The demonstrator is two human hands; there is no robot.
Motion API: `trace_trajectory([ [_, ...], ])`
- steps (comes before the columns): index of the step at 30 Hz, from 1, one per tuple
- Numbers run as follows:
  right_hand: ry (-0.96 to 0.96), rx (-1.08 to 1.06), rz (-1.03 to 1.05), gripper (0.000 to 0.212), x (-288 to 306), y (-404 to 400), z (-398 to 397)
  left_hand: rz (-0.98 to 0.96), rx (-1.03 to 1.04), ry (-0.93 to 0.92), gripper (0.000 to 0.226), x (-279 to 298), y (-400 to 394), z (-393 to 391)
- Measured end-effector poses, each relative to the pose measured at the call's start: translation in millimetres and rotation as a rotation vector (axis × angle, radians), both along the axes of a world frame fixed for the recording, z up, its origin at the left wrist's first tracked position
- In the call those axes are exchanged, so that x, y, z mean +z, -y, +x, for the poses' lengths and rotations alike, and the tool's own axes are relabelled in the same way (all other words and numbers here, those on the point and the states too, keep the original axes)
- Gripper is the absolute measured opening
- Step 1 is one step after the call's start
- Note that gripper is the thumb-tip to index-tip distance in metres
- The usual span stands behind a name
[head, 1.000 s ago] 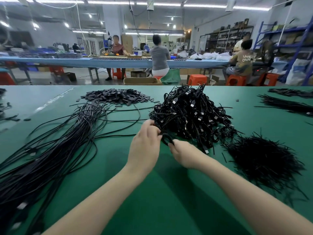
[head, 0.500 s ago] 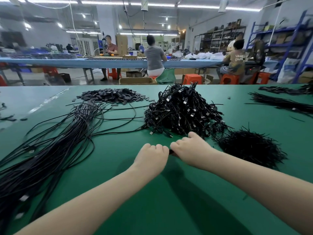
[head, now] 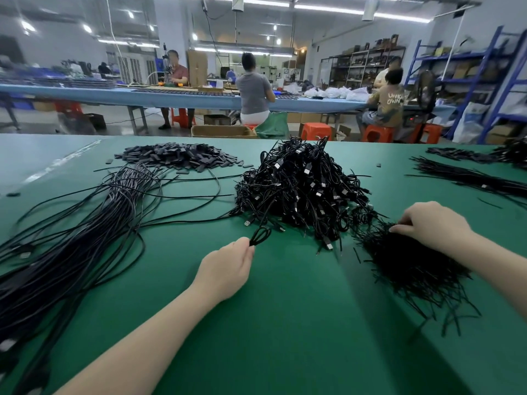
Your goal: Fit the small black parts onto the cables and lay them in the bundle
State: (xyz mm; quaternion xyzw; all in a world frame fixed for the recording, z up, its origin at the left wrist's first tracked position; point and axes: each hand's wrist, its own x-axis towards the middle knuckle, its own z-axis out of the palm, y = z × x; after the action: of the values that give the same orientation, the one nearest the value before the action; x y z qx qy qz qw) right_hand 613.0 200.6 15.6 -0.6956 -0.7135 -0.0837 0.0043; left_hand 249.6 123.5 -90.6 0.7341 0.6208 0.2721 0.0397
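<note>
left hand (head: 228,269): low on the green table (head: 285,337), left of centre, fingers curled, pinching a coiled cable loop (head: 261,236) at its near end; the loop stands out beyond the fingertips toward the tangled pile.
right hand (head: 430,226): at the far edge of the heap of thin black ties (head: 410,263), fingers bent down and fingertips (head: 397,228) pinched among the strands; whether one strand is separated out cannot be told.
cable loop: a small oval coil of black cable, just beside the near foot of the pile of coiled usb cables (head: 302,189), with a strand running up from it into that pile.
pile of coiled usb cables: a tall black tangle at table centre, silver plug ends showing all over it; one plug (head: 328,246) lies at its near edge.
small black parts (head: 176,156): a flat spread of dark rectangular pieces at the far left-centre of the table, well apart from both hands.
long cable bundle (head: 71,243): loose straight black cables fanning from near the small black parts down to the left edge of the view.
heap of thin black ties: short stiff strands on the right, just beside the usb pile.
far right: further black cable bundles (head: 470,178) on the table.
background: people seated on orange stools (head: 316,131) at a long blue bench (head: 176,96), blue shelving (head: 484,81) at the right.
</note>
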Motion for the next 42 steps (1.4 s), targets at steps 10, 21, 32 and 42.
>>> trace_trajectory([
  [10,0.146,-0.028,-0.072,0.029,15.6,-16.1,22.0,-0.109,-0.032,0.245,0.035,2.4,4.6,-4.7],
  [21,0.404,0.119,0.138,0.025,23.7,3.0,-8.0,-0.154,-0.035,0.413,0.041,5.2,5.5,-5.3],
  [32,-0.294,0.914,0.554,0.009,-31.4,69.2,-171.9,-0.191,-0.143,0.397,0.032,4.3,7.9,-4.3],
  [42,-0.284,1.018,0.697,0.013,-44.3,65.1,-199.4,-0.100,-0.072,0.076,0.031,3.5,8.9,7.5],
])
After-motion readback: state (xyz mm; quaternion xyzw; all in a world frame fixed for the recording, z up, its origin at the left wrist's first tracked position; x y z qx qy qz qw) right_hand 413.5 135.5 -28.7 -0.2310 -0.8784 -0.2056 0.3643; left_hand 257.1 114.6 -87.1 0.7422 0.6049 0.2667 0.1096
